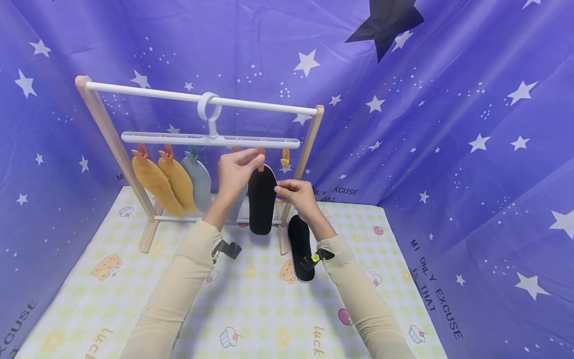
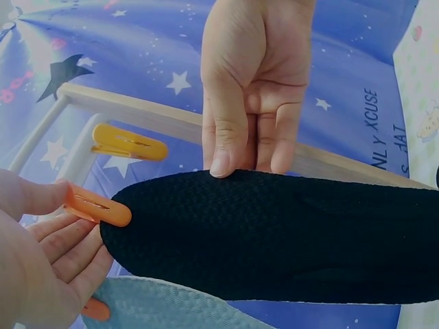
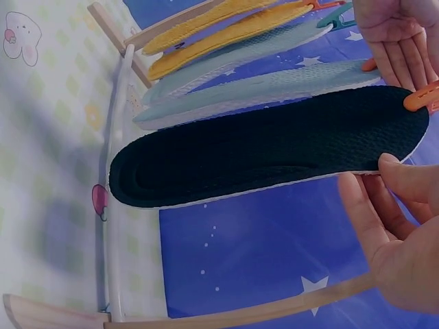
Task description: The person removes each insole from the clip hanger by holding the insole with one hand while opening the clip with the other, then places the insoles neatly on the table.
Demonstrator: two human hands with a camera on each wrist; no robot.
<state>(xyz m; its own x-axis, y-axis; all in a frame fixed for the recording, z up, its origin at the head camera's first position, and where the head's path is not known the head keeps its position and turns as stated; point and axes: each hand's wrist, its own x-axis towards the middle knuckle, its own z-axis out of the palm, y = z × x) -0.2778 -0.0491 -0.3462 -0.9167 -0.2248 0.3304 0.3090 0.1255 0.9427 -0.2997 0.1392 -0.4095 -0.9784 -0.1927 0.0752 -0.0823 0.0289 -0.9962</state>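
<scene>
Over by the white hanger, seen from the head view, the black insole is upright beneath an orange clip. The left hand has its grip pinched on that clip; the right hand has its grip pinched on the insole's edge. The left hand and forearm stand in front of a pale blue insole, hiding much of it, with another farther left and two yellow insoles beyond. A yellow clip hangs at the hanger's right end, near the rack's wooden post. On the table lies another black insole, partly covered by the right wrist's black mount.

From the left wrist, the thumb presses the orange clip, whose tip overlaps the insole's end; I cannot tell how firmly it bites. The yellow clip sits just beside, and the black insole partly covers the pale blue one.

From the right wrist, thumb and fingers close on the black insole's edge near the clip. The other hanging insoles line up past it, and the rack's white lower rail runs by its far end.
</scene>
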